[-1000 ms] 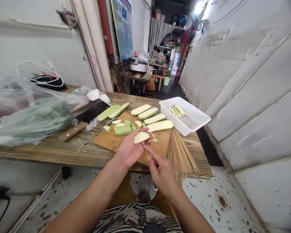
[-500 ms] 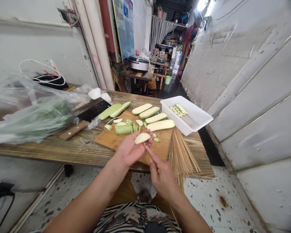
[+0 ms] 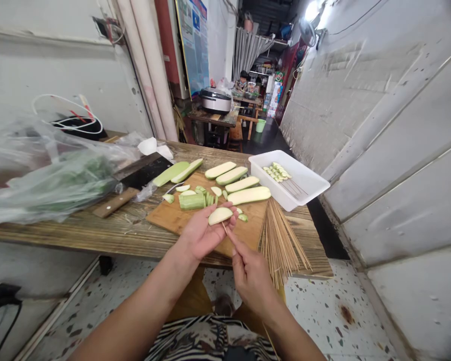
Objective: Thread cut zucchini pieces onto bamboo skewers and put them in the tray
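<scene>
A pale half-round zucchini slice rests in the fingers of my left hand, which is palm up. My right hand is closed on a thin bamboo skewer; its tip meets the lower edge of the slice, and I cannot tell how deep it goes. Beneath my hands lies a wooden cutting board. On it are a sliced block of zucchini, several loose pieces and long zucchini halves. A fan of bamboo skewers lies just right of the board.
A white plastic tub at the right holds skewered zucchini slices. To the left lie a cleaver and a plastic bag of greens. Farther back, a rice cooker stands on another table, and a person sits behind.
Both hands hold nearly the same pose, with the slice and skewer shifted only very slightly. The camera view has moved a little.
</scene>
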Available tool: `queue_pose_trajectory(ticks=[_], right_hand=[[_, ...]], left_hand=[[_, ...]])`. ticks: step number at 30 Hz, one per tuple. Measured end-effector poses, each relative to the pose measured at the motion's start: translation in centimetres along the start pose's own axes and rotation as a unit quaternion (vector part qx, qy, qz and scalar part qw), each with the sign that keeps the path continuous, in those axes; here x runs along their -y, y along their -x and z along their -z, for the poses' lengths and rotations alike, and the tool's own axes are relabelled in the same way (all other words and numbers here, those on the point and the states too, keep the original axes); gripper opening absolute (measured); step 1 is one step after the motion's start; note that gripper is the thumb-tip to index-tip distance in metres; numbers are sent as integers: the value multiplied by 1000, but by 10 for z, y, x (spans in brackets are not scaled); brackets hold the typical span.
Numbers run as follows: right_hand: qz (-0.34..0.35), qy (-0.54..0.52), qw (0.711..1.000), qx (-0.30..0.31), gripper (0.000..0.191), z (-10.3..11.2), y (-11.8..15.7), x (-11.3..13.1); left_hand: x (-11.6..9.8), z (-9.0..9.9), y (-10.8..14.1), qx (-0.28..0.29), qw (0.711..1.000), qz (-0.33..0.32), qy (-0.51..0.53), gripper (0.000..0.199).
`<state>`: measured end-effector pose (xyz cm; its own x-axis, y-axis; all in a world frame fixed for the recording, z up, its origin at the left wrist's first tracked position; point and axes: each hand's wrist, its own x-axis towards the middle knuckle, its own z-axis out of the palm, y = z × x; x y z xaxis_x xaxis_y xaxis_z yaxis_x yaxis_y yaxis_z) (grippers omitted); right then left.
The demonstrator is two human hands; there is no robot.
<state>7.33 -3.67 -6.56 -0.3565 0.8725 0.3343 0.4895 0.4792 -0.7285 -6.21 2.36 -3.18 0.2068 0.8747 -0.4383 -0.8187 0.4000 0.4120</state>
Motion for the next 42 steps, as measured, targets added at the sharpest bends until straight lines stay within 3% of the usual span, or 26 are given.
queue_pose_trajectory(ticks=[19,42], right_hand=[[-5,4,1000,2,48,0,0,-2],[-23,36,998,-52,35,-1,-1,-1]], left_hand=[[5,3,-2,23,998,-37,-34,24],[19,8,1,31,996,-46,-70,24]])
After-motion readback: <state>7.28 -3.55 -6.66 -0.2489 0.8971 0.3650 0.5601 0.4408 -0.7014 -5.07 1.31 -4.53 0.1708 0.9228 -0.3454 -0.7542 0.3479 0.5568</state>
